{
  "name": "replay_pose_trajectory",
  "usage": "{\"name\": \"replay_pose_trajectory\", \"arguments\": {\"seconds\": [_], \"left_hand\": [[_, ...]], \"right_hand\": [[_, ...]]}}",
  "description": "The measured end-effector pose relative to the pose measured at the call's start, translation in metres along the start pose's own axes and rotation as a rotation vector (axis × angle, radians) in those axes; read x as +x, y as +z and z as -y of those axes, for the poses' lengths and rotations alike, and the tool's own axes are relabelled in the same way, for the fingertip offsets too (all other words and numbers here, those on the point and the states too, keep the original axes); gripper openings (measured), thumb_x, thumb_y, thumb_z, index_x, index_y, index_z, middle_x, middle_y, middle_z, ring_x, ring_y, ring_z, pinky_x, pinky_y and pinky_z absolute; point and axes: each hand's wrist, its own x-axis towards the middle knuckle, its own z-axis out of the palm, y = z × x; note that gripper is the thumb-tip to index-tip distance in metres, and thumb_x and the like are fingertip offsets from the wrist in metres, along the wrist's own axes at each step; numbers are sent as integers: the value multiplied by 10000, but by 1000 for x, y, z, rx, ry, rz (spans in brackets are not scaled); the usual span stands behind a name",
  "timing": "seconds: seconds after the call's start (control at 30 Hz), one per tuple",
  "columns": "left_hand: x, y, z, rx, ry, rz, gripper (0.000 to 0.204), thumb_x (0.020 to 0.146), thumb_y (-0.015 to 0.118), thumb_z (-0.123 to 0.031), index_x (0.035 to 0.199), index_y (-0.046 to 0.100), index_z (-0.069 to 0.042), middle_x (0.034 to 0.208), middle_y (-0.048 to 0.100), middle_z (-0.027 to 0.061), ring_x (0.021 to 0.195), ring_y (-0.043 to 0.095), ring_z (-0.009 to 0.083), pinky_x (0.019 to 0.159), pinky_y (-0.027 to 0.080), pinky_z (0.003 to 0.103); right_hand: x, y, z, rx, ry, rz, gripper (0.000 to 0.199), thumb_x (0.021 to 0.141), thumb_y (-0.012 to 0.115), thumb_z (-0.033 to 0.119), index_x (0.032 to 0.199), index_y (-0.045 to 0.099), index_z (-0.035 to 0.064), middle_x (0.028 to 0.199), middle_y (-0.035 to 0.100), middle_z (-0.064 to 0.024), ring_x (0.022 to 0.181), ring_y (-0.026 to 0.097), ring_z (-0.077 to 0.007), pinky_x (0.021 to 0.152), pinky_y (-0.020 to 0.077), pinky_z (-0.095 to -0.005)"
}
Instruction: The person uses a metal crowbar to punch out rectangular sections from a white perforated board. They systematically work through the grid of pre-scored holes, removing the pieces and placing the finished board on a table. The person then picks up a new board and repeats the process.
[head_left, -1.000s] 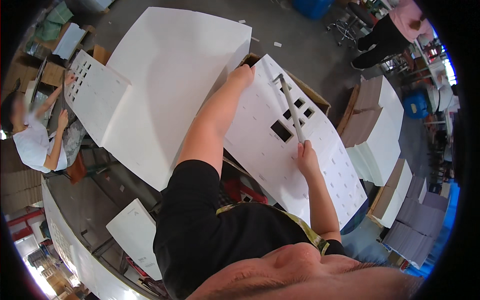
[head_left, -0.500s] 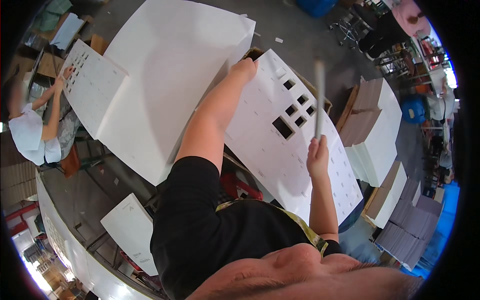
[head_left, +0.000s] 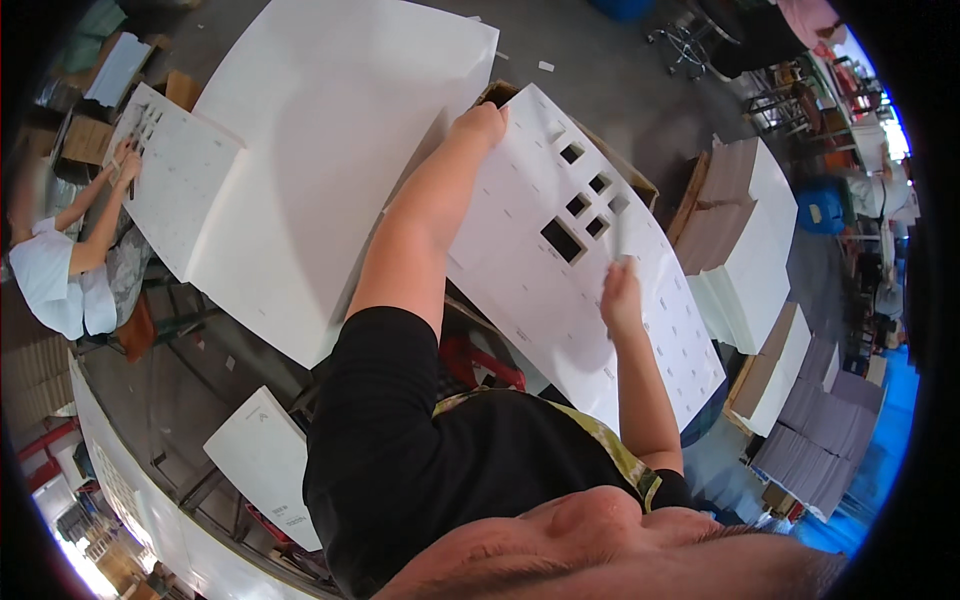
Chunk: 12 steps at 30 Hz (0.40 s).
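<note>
A thick stack of white printed sheets (head_left: 520,290) lies at a slant in front of me, with several square holes cut through its far part. My left hand (head_left: 484,124) is closed on the stack's far left edge; its fingertips are partly hidden there. Over the stack, just nearer than the holes, my right hand (head_left: 622,295) is closed round a narrow light-grey bar (head_left: 619,220). Motion smears the bar, so its far end and whether it touches the sheets cannot be made out.
A large pile of white sheets (head_left: 330,110) stands at left. Beyond it a co-worker (head_left: 60,270) handles a smaller holed stack (head_left: 190,170). More stacked sheets (head_left: 745,250) and grey stacks (head_left: 820,430) are at right. A wheeled stool (head_left: 685,45) and blue drum (head_left: 825,208) stand farther off.
The bar, raised upright before, has swung down and is blurred now. My right hand has shifted slightly away from me and left. The left hand keeps its grip on the edge.
</note>
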Motion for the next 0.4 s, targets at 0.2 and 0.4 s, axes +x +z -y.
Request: {"name": "replay_pose_trajectory", "arguments": {"seconds": [0.2,0.4], "left_hand": [[8,1,2,9,-12,4,531,975,313,-446,1083,608,-18,1126,630,223,1067,603,358,917,466,452],[5,0,-2,19,-30,44,538,975,309,-464,1127,594,-33,1159,621,210,1095,594,346,940,451,452]], "right_hand": [[-4,-28,3,377,5,58,242,1004,415,258,936,453,29,617,477,-24,548,466,-106,496,385,-282],[12,22,-22,32,211,168,226,986,457,334,918,466,119,625,457,-4,477,417,-106,408,351,-264]]}}
